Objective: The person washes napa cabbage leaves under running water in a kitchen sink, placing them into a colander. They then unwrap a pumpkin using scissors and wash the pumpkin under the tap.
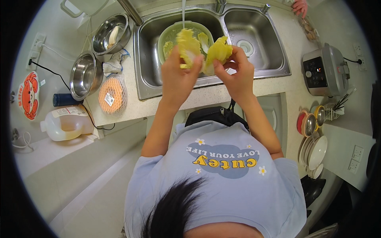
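My left hand [180,78] holds a yellow-green cabbage leaf [188,44], slightly blurred, over the near side of a pale green basin [163,37]. Beside it, my right hand [236,74] pinches another leaf piece [219,52] between thumb and fingers. The basin stands in the larger bowl of a stainless steel double sink [148,64]. Water runs in a thin stream [183,13] into the basin, where more leaves [203,41] lie in water.
Left of the sink are two steel bowls [96,44] [86,76], the farther holding a pale piece of food, a cloth [114,64] and a net-wrapped orange ring [111,96]. A pressure cooker [326,71] stands at right, near stacked plates [317,153]. Another person's hand [300,7] shows at top right.
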A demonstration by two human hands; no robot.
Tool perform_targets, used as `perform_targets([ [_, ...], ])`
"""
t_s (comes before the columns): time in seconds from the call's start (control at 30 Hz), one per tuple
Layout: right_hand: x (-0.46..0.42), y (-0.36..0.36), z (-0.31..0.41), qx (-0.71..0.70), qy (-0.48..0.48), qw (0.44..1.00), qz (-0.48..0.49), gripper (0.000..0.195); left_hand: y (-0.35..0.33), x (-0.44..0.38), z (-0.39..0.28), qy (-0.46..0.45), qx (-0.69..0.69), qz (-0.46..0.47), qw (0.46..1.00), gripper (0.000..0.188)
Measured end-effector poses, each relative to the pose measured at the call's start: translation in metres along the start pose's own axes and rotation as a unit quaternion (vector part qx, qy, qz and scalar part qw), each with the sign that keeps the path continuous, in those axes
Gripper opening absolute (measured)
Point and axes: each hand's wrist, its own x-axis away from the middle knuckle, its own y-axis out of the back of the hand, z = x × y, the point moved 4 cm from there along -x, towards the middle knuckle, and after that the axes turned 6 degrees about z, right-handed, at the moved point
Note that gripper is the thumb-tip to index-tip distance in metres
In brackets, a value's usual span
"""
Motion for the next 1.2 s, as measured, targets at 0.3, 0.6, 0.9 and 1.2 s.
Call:
perform_targets([
  [0.3, 0.000, -0.007, 0.002, -0.030, 0.011, 0.999, 0.038, 0.041, -0.001, 0.000, 0.014, 0.127, 0.164, 0.006, 0.978, 0.028],
  [0.6, 0.000, 0.006, -0.034, -0.369, -0.126, 0.920, -0.038, 0.031, 0.013, -0.011, 0.029, 0.094, 0.491, -0.142, 0.854, 0.030],
  [0.9, -0.001, 0.034, -0.049, -0.328, -0.165, 0.930, -0.026, 0.036, 0.030, -0.060, 0.148, 0.220, -0.202, 0.148, 0.943, 0.072],
  [1.2, 0.002, 0.026, -0.027, -0.281, -0.147, 0.939, 0.133, 0.048, -0.026, -0.004, 0.044, 0.208, 0.281, 0.301, 0.887, 0.054],
])
